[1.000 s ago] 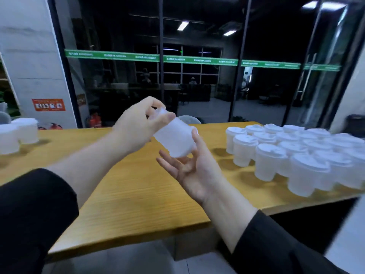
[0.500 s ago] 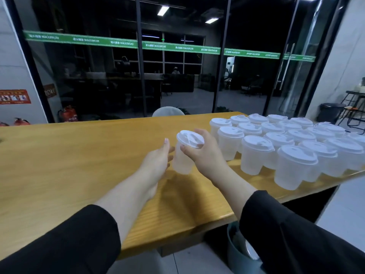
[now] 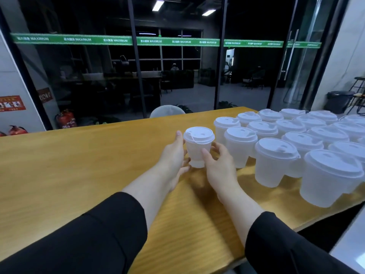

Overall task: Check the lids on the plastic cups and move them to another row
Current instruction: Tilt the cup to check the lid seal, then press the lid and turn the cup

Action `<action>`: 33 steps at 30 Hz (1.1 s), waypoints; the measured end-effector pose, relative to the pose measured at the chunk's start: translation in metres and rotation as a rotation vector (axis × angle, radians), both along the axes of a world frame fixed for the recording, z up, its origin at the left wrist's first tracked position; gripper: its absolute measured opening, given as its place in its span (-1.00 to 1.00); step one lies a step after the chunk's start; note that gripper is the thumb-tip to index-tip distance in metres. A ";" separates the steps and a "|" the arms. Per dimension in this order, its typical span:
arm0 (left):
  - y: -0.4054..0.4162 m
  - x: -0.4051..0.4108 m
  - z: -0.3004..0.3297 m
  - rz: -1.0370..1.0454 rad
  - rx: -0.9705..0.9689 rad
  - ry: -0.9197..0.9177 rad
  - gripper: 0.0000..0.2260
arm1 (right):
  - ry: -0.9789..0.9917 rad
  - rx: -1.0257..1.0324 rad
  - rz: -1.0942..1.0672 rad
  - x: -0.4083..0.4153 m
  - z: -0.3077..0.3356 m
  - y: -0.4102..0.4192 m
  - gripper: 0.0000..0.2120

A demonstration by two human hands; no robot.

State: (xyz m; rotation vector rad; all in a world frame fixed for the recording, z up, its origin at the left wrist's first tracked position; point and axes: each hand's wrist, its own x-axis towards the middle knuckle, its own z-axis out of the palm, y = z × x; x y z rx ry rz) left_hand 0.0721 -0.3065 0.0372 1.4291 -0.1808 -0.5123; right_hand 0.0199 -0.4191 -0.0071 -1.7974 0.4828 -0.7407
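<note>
White lidded cup [image 3: 198, 147] now standing on table [image 3: 79, 165], both hands cupping it

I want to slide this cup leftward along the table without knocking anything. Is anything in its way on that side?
Only the left hand itself, resting against the cup on that side. Beyond it the table shows bare wood. The other lidded cups all stand to its right.
</note>
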 end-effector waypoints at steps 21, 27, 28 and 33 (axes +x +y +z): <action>-0.011 0.047 0.006 0.001 -0.046 -0.041 -0.32 | 0.015 0.305 0.106 0.003 0.008 -0.005 -0.74; 0.089 0.041 0.005 0.192 0.034 -0.196 -0.40 | 0.000 0.440 0.191 0.009 0.030 0.049 -0.86; 0.113 0.041 0.006 0.246 0.052 -0.224 -0.42 | -0.006 0.439 0.232 0.015 0.036 0.066 -0.84; 0.250 0.040 0.006 0.570 0.152 -0.340 -0.66 | 0.010 0.404 0.409 0.049 0.049 0.169 -0.68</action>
